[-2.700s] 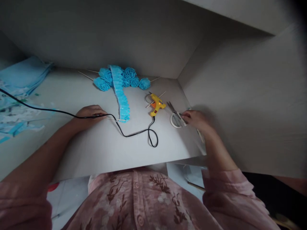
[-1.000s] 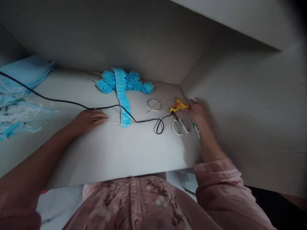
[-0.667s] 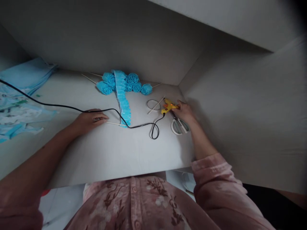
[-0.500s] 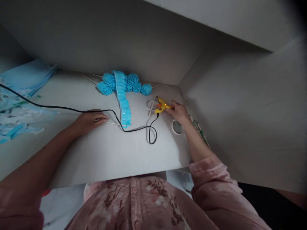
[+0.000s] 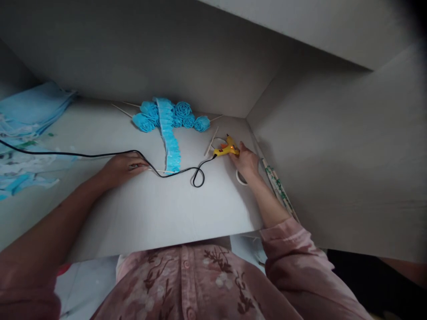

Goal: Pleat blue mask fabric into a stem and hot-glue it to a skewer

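Observation:
In the head view my left hand [image 5: 122, 170] rests on the table with its fingers closed round a thin wooden stick [image 5: 160, 170]. The stick's far end lies at the near end of a pleated blue strip [image 5: 171, 149]. My right hand [image 5: 246, 161] has its thumb and fingers on the back of a yellow glue gun [image 5: 230, 147], whose small orange light is lit and whose nozzle points away from me. A black cord [image 5: 198, 178] runs from the gun, loops once, and passes over the stick and my left hand.
Several blue rosettes on sticks [image 5: 144, 122] lie at the back, partly under the strip. A loose stick [image 5: 211, 141] lies beside the gun. A white tape roll [image 5: 240, 178] sits under my right wrist. Blue sheets [image 5: 36, 106] and scraps lie left; wrapped sticks [image 5: 279, 189] lie by the right wall.
The glue gun has turned and shifted slightly right with my right hand, and its cord's loop has moved left and away from me. My left hand stays on the stick.

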`<state>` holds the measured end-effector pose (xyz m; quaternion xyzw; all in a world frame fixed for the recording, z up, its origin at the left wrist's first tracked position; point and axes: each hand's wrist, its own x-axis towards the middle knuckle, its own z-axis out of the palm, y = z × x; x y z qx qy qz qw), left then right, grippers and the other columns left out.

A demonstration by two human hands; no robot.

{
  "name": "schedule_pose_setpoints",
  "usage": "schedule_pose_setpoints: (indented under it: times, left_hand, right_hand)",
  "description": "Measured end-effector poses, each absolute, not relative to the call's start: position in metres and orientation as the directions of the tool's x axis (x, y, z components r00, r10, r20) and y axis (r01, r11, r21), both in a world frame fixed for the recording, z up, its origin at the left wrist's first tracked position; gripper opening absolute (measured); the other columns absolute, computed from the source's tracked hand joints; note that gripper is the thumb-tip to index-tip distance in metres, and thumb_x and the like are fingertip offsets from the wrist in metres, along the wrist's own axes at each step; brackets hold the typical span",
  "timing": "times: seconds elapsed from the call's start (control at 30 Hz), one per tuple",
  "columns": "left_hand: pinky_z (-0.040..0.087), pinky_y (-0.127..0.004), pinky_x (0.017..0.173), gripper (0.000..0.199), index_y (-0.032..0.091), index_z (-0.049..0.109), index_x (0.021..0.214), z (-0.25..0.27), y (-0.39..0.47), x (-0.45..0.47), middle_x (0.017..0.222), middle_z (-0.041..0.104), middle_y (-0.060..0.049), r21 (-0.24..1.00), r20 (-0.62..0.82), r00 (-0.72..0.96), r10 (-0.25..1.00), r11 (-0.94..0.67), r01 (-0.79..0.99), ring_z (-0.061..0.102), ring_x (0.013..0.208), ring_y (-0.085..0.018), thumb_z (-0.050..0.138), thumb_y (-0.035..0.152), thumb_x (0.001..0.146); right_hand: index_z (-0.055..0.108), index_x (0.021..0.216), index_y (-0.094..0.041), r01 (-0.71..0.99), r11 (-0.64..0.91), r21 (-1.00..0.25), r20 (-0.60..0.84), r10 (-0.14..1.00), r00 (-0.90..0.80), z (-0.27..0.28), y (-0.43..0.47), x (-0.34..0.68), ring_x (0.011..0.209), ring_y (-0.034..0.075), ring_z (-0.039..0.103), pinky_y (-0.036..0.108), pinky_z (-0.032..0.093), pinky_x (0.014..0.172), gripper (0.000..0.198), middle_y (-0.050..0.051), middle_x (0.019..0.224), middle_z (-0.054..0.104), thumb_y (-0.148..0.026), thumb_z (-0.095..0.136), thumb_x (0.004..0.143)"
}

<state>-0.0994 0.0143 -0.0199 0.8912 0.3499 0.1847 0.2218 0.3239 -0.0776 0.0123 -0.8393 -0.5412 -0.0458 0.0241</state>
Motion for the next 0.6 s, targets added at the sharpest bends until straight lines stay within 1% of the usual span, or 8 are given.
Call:
schedule_pose_setpoints:
  times: [0.13, 0.33, 0.5, 0.6]
  left_hand:
    - [0.051, -0.032, 0.087, 0.046, 0.017, 0.081, 0.099, -0.02, 0.015, -0.1, 0.099, 0.074, -0.01, 0.541, 0.174, 0.695, 0.698, -0.657, 0.525, 0.069, 0.094, -0.022, 0.051, 0.052, 0.095]
    - [0.051, -0.033, 0.084, 0.046, 0.019, 0.08, 0.104, -0.022, 0.017, -0.101, 0.102, 0.074, -0.01, 0.546, 0.131, 0.694, 0.708, -0.636, 0.546, 0.068, 0.095, -0.023, 0.05, 0.053, 0.095]
    - [0.051, -0.033, 0.089, 0.045, 0.018, 0.08, 0.1, -0.025, 0.018, -0.103, 0.101, 0.074, -0.009, 0.511, 0.169, 0.712, 0.681, -0.678, 0.528, 0.068, 0.095, -0.023, 0.051, 0.052, 0.097]
    - [0.053, -0.036, 0.088, 0.053, 0.016, 0.081, 0.098, -0.029, 0.021, -0.105, 0.101, 0.076, -0.012, 0.477, 0.173, 0.691, 0.702, -0.674, 0.564, 0.069, 0.095, -0.025, 0.048, 0.058, 0.095]
  right_hand:
    - [0.044, 0.156, -0.005, 0.909, -0.417, 0.014, 0.118, 0.903, 0.412, 0.013, -0.082, 0.327, 0.109, 0.034, 0.074, 0.036, 0.053, 0.084, 0.064, 0.029, 0.127, 0.072, -0.041, 0.052, 0.103]
    - [0.043, 0.157, -0.007, 0.906, -0.422, 0.021, 0.132, 0.9, 0.416, 0.013, -0.084, 0.327, 0.107, 0.033, 0.074, 0.035, 0.052, 0.082, 0.061, 0.028, 0.126, 0.072, -0.04, 0.047, 0.105]
    - [0.043, 0.159, -0.011, 0.948, -0.319, 0.004, 0.115, 0.941, 0.317, 0.006, -0.077, 0.317, 0.109, 0.032, 0.072, 0.035, 0.052, 0.084, 0.061, 0.025, 0.128, 0.072, -0.04, 0.048, 0.105]
    - [0.044, 0.158, -0.013, 0.966, -0.252, -0.05, 0.113, 0.96, 0.256, 0.003, -0.068, 0.307, 0.112, 0.03, 0.071, 0.034, 0.052, 0.089, 0.06, 0.021, 0.132, 0.072, -0.042, 0.047, 0.105]
